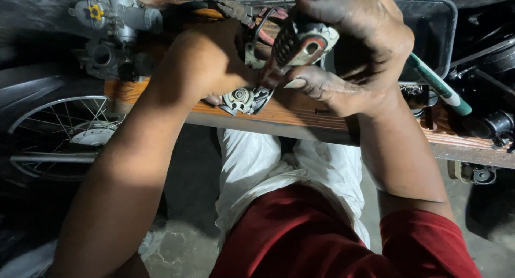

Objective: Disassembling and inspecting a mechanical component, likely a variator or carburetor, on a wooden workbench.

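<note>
My left hand [206, 61] grips a small metal mechanical part [244, 98] with a round gear-like face, pressing it down on the wooden bench [300, 114]. My right hand [354, 47], greasy, is closed around a tool with a ridged red and black handle [298, 42], held just above the part. The tool's working end is hidden between my hands. My white trousers and red shirt show below the bench.
A silver carburettor [115, 26] sits at the bench's left end. A green and white handled tool [440, 87] lies at the right by a dark tray [429, 28]. A spoked wheel [59, 133] stands below left. Dark engine parts [491, 125] crowd the right edge.
</note>
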